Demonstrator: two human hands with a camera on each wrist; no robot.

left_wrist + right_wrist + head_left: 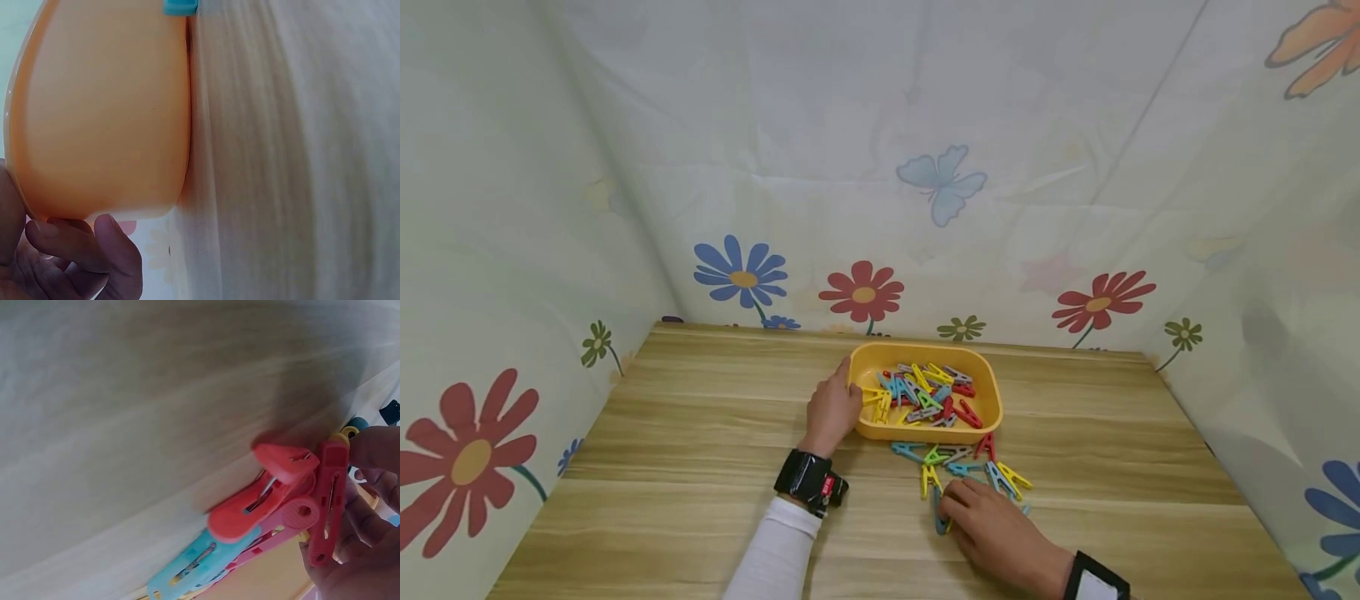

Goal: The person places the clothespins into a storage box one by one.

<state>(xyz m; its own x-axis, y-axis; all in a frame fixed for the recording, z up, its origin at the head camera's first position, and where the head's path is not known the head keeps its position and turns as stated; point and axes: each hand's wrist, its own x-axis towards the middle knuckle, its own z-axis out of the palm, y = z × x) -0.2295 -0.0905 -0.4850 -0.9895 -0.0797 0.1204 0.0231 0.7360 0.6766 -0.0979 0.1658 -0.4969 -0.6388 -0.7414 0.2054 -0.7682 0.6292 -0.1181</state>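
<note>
Clothes pegs [928,401] in blue, yellow, green, red and grey, heaped in a yellow tub [917,434]; more loose pegs [965,469] on the table [700,400], scattered from six to four o'clock of the tub, the red one nearest four leaning close to its wall. Clock read from the head view, twelve being away from the person. Left hand [835,408] at the tub's nine o'clock, gripping its end, thumb over the rim, fingers bent outside. Right hand [996,529] at the tub's five o'clock, low over the loose pegs, fingers bent; a blue peg [940,511] stands at its fingertips, toward nine. Whether they pinch it, cannot tell. From the right wrist, red pegs [328,503] sit close by the palm, a pale blue one at their seven o'clock; hold on these also unclear. Dark band [805,477] on the left wrist, white sleeve [775,550] below; another band [1093,577] on the right wrist. Table wood-grained. Pale cloth [1037,100] at nine, twelve and three o'clock, printed with flowers, plus a blue butterfly [945,185] at twelve.
</note>
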